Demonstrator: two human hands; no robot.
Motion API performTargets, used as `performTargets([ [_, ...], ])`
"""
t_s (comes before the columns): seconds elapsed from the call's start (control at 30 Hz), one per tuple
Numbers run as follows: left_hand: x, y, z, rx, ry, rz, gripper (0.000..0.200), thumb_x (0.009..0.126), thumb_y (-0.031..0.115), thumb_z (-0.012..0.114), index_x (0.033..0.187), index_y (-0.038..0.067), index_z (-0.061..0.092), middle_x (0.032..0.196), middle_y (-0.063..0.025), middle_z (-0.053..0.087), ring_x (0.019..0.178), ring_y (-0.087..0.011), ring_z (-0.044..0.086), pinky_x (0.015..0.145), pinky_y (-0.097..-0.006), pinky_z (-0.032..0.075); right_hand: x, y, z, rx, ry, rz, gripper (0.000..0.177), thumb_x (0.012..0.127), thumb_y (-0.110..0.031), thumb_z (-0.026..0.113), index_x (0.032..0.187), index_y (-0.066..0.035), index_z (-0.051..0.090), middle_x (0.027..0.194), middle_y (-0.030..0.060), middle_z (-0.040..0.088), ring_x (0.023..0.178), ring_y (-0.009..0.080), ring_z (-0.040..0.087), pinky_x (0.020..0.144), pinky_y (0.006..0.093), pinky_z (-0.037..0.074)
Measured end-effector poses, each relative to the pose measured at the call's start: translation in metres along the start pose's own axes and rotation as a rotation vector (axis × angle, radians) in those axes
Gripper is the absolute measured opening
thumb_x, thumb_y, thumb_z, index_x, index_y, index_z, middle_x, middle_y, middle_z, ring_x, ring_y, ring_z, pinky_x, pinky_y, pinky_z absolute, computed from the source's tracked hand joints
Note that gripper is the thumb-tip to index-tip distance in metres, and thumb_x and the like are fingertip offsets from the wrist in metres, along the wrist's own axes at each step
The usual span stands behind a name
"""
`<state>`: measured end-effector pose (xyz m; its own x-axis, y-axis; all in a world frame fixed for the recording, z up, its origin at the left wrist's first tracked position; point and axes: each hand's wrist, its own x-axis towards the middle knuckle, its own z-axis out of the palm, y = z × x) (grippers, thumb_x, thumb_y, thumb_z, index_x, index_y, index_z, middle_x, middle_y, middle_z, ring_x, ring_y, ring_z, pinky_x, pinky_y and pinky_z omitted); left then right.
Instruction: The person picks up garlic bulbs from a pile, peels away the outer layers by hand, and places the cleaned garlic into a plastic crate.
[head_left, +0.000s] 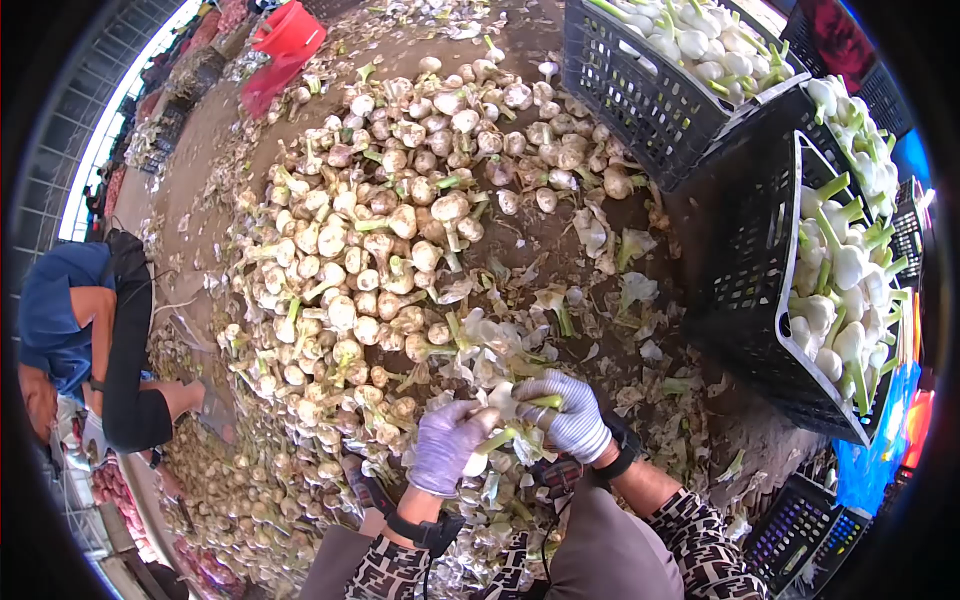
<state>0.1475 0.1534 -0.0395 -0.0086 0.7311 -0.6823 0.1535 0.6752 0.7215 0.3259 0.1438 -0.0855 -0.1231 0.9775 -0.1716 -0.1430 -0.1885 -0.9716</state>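
Observation:
My left hand (443,450), in a pale purple glove, is closed on a garlic bulb (475,464) whose green stem points up to the right. Its fingertips also come against a small brownish piece that I cannot make out clearly. Close beside it, my right hand (572,414), in a striped grey-white glove, grips another garlic bulb (502,400); a short green stem pokes out between the fingers. Peeled skins (490,345) lie scattered just beyond both hands. A wide heap of unpeeled garlic (340,265) spreads over the ground in front of me.
Black crates (745,275) of cleaned white garlic (850,280) stand at the right, another crate (640,95) behind. An empty-looking dark crate (790,530) sits lower right. A red bucket (290,32) is at far left. A person in blue (65,300) bends down at the left.

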Motion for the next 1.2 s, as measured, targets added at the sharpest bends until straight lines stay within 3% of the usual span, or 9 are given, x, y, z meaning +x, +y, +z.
performTargets([
  [0.23,0.027,-0.042,-0.012,0.059,0.013,0.071,0.012,0.079,0.007,0.060,0.086,-0.001,0.065,0.069,-0.0020,0.060,0.058,-0.0062,0.050,0.047,-0.0241,0.041,-0.004,0.031,-0.008,0.652,0.174,0.322,0.017,0.075,-0.005,0.060,0.090,0.002,0.063,0.086,0.0072,0.064,0.074,0.0138,0.058,0.068,0.0262,0.048],
  [0.37,0.032,-0.063,-0.025,-0.393,0.189,-0.057,0.019,0.081,0.009,0.053,0.092,-0.001,0.064,0.077,-0.0037,0.061,0.060,-0.0088,0.052,0.050,-0.0250,0.042,0.003,0.016,-0.015,0.339,-0.102,0.259,0.026,0.071,-0.009,0.064,0.096,0.001,0.061,0.093,0.0087,0.062,0.077,0.0133,0.057,0.074,0.0276,0.047],
  [0.57,0.022,-0.033,0.003,0.103,0.279,0.350,0.021,0.079,0.015,0.058,0.088,-0.004,0.062,0.077,-0.0054,0.061,0.069,-0.0138,0.055,0.064,-0.0293,0.045,0.006,0.014,0.018,0.199,-0.342,0.390,0.025,0.075,-0.007,0.066,0.100,-0.004,0.063,0.083,0.0003,0.064,0.073,0.0068,0.054,0.066,0.0248,0.046],
  [0.63,0.033,-0.044,-0.018,0.926,0.182,0.845,0.019,0.079,0.016,0.060,0.083,-0.003,0.060,0.074,-0.0047,0.059,0.069,-0.0141,0.055,0.064,-0.0291,0.046,0.010,-0.010,0.006,0.170,-0.388,0.392,0.022,0.075,-0.005,0.064,0.098,-0.002,0.064,0.078,-0.0010,0.063,0.071,0.0054,0.053,0.064,0.0225,0.045],
  [0.73,0.059,-0.086,-0.018,0.230,0.158,0.408,0.015,0.080,0.015,0.062,0.082,0.001,0.060,0.078,-0.0049,0.058,0.066,-0.0177,0.055,0.062,-0.0312,0.047,0.006,-0.038,-0.018,0.514,-0.171,0.167,0.022,0.072,-0.003,0.064,0.094,0.001,0.064,0.090,0.0034,0.064,0.081,0.0103,0.058,0.074,0.0231,0.047],
  [0.8,0.053,-0.110,-0.018,0.850,0.280,0.668,0.012,0.076,0.012,0.061,0.085,0.004,0.061,0.078,-0.0102,0.060,0.065,-0.0259,0.056,0.063,-0.0370,0.046,0.001,-0.091,-0.045,0.542,0.111,-0.017,0.032,0.067,-0.012,0.066,0.095,0.001,0.062,0.095,0.0107,0.063,0.087,0.0216,0.061,0.082,0.0311,0.048],
  [0.97,0.002,-0.140,0.000,1.198,-0.514,-0.037,0.058,0.071,0.037,0.065,0.123,0.013,0.053,0.096,-0.0162,0.064,0.088,-0.0309,0.061,0.078,-0.0406,0.047,0.007,-0.116,-0.097,1.270,0.288,-0.460,0.055,0.079,-0.027,0.060,0.125,-0.003,0.042,0.112,0.0140,0.055,0.086,0.0201,0.058,0.060,0.0288,0.048],
  [1.03,-0.011,-0.234,-0.015,0.621,-0.840,-0.030,0.059,0.080,0.031,0.062,0.130,0.004,0.043,0.120,-0.0161,0.056,0.108,-0.0267,0.055,0.092,-0.0336,0.042,0.018,-0.123,-0.092,1.590,0.067,-0.561,0.057,0.087,-0.024,0.053,0.136,-0.005,0.032,0.116,0.0159,0.055,0.081,0.0197,0.060,0.045,0.0238,0.045],
  [1.2,-0.032,-0.217,-0.025,0.685,-0.876,0.060,0.045,0.079,0.021,0.055,0.122,0.008,0.053,0.104,-0.0167,0.062,0.090,-0.0296,0.060,0.081,-0.0371,0.047,0.028,-0.036,-0.018,0.981,0.147,0.218,0.047,0.082,-0.020,0.060,0.121,0.000,0.046,0.083,0.0130,0.062,0.060,0.0222,0.061,0.042,0.0262,0.047],
])
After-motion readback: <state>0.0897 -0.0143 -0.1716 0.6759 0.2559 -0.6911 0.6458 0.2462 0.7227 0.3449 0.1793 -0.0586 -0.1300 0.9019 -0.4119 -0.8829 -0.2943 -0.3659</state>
